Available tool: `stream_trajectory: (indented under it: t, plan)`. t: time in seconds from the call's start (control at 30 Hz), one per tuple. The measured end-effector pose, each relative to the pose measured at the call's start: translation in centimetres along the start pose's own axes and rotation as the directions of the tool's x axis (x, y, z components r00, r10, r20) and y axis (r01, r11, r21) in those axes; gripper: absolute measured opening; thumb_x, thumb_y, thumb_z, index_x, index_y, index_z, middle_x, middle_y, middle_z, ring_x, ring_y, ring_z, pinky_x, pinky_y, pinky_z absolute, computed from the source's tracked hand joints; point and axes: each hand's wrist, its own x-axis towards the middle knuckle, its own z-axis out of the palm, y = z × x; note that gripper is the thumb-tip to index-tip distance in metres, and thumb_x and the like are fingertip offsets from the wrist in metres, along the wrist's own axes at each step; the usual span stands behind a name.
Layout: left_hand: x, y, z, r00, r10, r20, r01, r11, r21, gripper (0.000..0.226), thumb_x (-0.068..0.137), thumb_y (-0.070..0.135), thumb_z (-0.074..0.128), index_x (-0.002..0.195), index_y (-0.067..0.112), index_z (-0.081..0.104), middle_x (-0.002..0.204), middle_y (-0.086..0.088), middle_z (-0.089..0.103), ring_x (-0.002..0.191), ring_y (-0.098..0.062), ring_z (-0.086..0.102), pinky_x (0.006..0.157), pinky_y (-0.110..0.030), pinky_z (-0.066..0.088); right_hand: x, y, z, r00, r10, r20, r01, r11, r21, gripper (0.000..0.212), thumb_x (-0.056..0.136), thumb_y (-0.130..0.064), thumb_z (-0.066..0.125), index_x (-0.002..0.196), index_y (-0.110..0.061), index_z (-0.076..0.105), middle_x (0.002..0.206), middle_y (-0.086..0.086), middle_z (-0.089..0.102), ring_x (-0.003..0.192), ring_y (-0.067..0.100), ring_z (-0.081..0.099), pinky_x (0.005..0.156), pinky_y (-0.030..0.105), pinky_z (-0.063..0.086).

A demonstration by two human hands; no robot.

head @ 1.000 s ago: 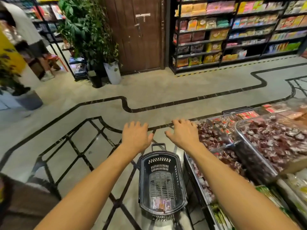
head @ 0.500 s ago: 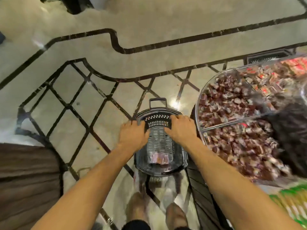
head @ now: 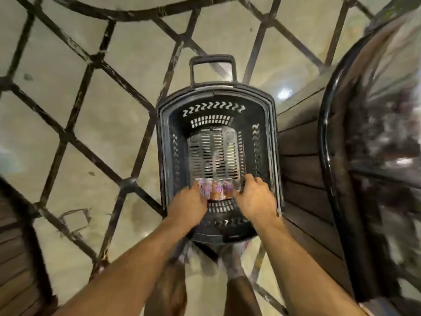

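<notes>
A black plastic shopping basket (head: pixel 272 137) stands on the tiled floor right below me, its pull handle (head: pixel 213 59) pointing away. Inside, at the near end of the slotted bottom, lies a clear packet of purple-and-orange wrapped snacks (head: pixel 216 189). Both hands reach down into the basket. My left hand (head: pixel 188 205) grips the packet's left end and my right hand (head: pixel 256 199) grips its right end with curled fingers. The fingertips are partly hidden by the packet and the picture is blurred.
A dark wooden display stand (head: pixel 303 156) sits close against the basket's right side, with a clear bin of wrapped sweets (head: pixel 376 133) on top. Another wooden edge (head: pixel 16 258) is at the lower left. My legs (head: pixel 237 281) stand just behind the basket.
The view tipped from the shop aisle down to the floor. Both hands dropped from the air, past the basket's rim, into the basket and took hold of the snack packet.
</notes>
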Motion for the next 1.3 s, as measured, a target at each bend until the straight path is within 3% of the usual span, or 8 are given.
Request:
stream_trajectory:
  t: [0.23,0.4,0.5,0.67,0.83,1.0,1.1,1.3]
  plan:
    - [11.7,-1.4,10.9,0.973,-0.214,0.083,0.230,0.898,-0.375,0.047,0.106,0.035,0.057,0.126,-0.007,0.058,0.128,-0.030,0.063,0.121,-0.045,0.060,0.095,-0.042,0.042,9.7,3.2,12.9,0.986,0.136,0.092,-0.150,0.973,0.175,0.055,0.101,-0.041,0.063,0.141,-0.008,0.047,0.131,0.018,0.061,0.120,0.039,0.061,0.095,0.044,0.049]
    - [19.0,-2.6,17.2,0.906,-0.415,0.084,0.399,0.768,-0.501,0.105,0.091,0.045,0.078,0.157,-0.010,0.016,0.156,-0.030,0.037,0.146,-0.041,0.038,0.115,-0.041,0.031,16.0,5.2,19.0,0.961,0.248,0.121,-0.274,0.905,0.326,0.055,0.098,-0.030,0.071,0.138,-0.004,0.046,0.136,0.022,0.061,0.127,0.040,0.058,0.100,0.043,0.048]
    - [21.8,-3.2,19.4,0.902,-0.425,0.073,0.402,0.767,-0.500,0.115,0.083,0.048,0.085,0.157,-0.009,0.017,0.157,-0.029,0.036,0.146,-0.042,0.037,0.118,-0.044,0.033,18.7,5.7,21.4,0.934,0.316,0.166,-0.356,0.854,0.379,0.056,0.096,-0.032,0.074,0.138,-0.005,0.047,0.134,0.021,0.064,0.124,0.039,0.061,0.097,0.040,0.049]
    - [22.9,-4.1,21.5,0.902,-0.432,-0.006,0.374,0.787,-0.490,0.085,0.084,0.037,0.086,0.143,-0.003,0.040,0.146,-0.025,0.048,0.136,-0.042,0.048,0.112,-0.053,0.042,21.1,5.7,23.9,0.920,0.331,0.211,-0.390,0.827,0.404,0.064,0.093,-0.033,0.078,0.142,-0.006,0.048,0.136,0.019,0.065,0.126,0.038,0.062,0.103,0.041,0.049]
    - [22.3,-4.4,21.8,0.897,-0.435,-0.082,0.353,0.816,-0.458,0.048,0.091,0.019,0.080,0.126,0.003,0.052,0.127,-0.017,0.057,0.122,-0.035,0.055,0.099,-0.040,0.046,21.9,5.6,25.6,0.899,0.388,0.204,-0.438,0.806,0.397,0.055,0.083,-0.035,0.088,0.125,-0.014,0.060,0.122,0.010,0.072,0.109,0.032,0.070,0.094,0.047,0.058]
    - [21.9,-4.1,21.4,0.900,-0.427,-0.082,0.352,0.826,-0.440,0.045,0.093,0.019,0.077,0.128,0.006,0.052,0.128,-0.013,0.057,0.123,-0.030,0.055,0.093,-0.032,0.038,22.3,5.9,25.8,0.885,0.417,0.209,-0.466,0.773,0.431,0.035,0.086,-0.027,0.086,0.111,-0.021,0.062,0.109,0.005,0.074,0.097,0.025,0.072,0.087,0.046,0.061]
    - [21.3,-4.1,21.6,0.897,-0.430,-0.104,0.341,0.822,-0.456,0.046,0.091,0.026,0.078,0.127,0.009,0.054,0.128,-0.011,0.054,0.123,-0.030,0.054,0.102,-0.039,0.046,22.3,5.8,25.5,0.891,0.408,0.198,-0.453,0.779,0.433,0.041,0.088,-0.026,0.084,0.118,-0.016,0.059,0.119,0.007,0.070,0.109,0.027,0.068,0.089,0.040,0.056]
    - [20.2,-4.0,21.6,0.881,-0.457,-0.123,0.329,0.779,-0.534,0.047,0.089,0.027,0.081,0.110,0.018,0.040,0.112,-0.011,0.066,0.110,-0.032,0.064,0.085,-0.043,0.052,22.6,5.5,26.2,0.883,0.398,0.248,-0.468,0.760,0.450,0.048,0.081,-0.025,0.089,0.120,-0.020,0.061,0.115,0.006,0.072,0.104,0.028,0.071,0.089,0.046,0.062]
